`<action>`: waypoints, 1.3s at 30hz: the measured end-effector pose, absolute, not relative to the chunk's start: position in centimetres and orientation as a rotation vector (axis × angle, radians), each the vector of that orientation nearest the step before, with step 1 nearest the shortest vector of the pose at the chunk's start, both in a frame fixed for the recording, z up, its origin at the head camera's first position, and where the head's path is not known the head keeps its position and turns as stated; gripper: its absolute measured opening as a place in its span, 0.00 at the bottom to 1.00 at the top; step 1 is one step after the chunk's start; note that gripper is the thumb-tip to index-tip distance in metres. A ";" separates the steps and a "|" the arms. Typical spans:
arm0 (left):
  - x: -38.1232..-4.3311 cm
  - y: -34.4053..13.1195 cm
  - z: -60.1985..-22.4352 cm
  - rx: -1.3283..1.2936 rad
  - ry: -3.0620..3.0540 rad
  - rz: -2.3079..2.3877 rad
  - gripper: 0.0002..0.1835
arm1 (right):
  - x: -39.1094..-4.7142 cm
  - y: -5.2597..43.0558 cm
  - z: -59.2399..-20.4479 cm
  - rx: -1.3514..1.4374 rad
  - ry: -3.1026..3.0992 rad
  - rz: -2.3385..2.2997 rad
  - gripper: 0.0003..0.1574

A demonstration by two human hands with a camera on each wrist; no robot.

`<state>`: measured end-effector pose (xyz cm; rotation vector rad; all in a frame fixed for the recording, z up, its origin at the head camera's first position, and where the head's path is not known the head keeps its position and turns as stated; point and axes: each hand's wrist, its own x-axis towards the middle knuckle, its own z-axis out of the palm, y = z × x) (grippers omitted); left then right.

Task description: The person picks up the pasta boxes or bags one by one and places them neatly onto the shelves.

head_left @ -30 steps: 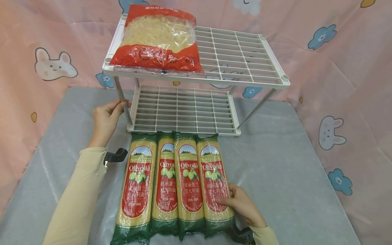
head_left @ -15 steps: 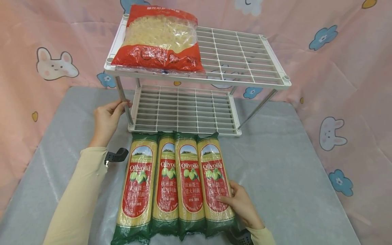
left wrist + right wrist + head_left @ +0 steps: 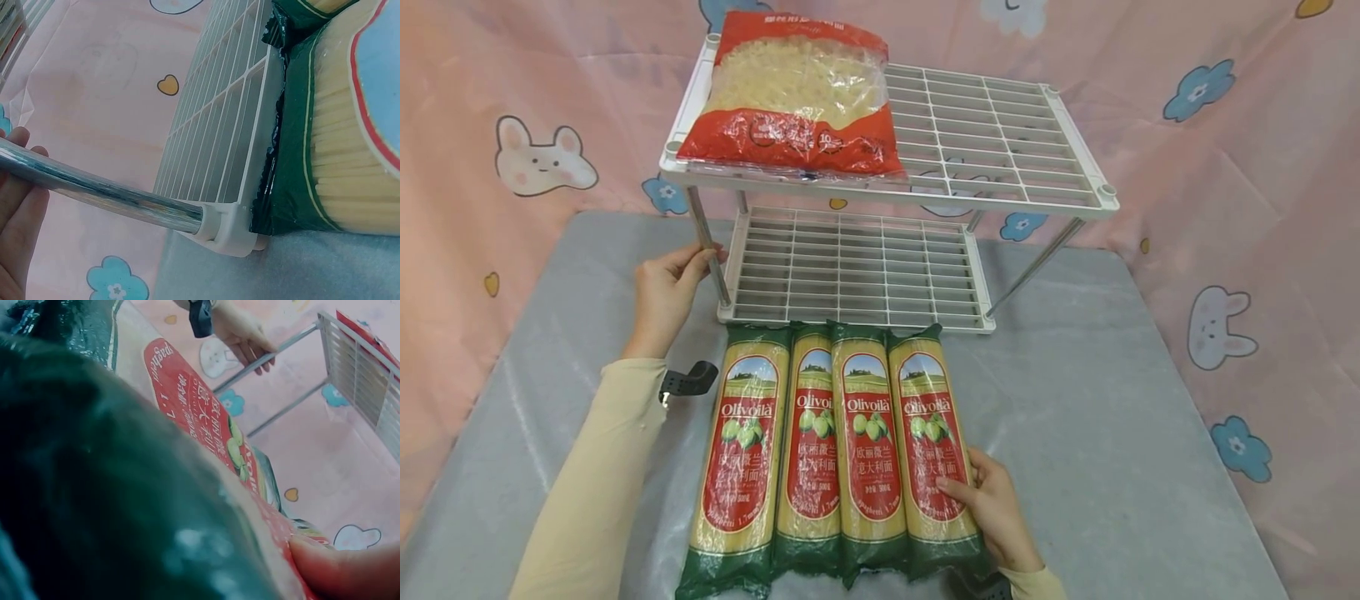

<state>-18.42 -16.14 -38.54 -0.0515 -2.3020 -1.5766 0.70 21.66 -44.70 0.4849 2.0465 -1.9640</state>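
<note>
So, L hand [image 3: 662,292] pinching rack post [image 3: 701,221] (arm [image 3: 597,475] stretched fwd), R hand [image 3: 997,510] gripping rightmost spaghetti pkt [image 3: 925,433], thumb [image 3: 955,490] on top.

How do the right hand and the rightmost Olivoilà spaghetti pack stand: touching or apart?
Touching: in the head view, the right hand grips the side of the rightmost Olivoilà spaghetti pack, its thumb lying over the pack's front.

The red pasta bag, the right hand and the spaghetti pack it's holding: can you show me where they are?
Red pasta bag [image 3: 797,87], head view: on its see-through middle.
Right hand [image 3: 1000,508], head view: middle of the hand.
Spaghetti pack [image 3: 931,447], head view: on its red label.
</note>
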 end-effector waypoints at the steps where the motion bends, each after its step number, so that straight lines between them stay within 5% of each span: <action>1: -18.4 -16.1 -38.5 -0.052 -2.303 -1.575 0.16 | 0.8 21.7 -44.7 0.486 2.037 -1.973 0.30; 39: -18.6 -16.3 -38.8 -0.060 -2.290 -1.571 0.16 | 1.9 21.9 -40.1 0.484 2.288 -1.984 0.27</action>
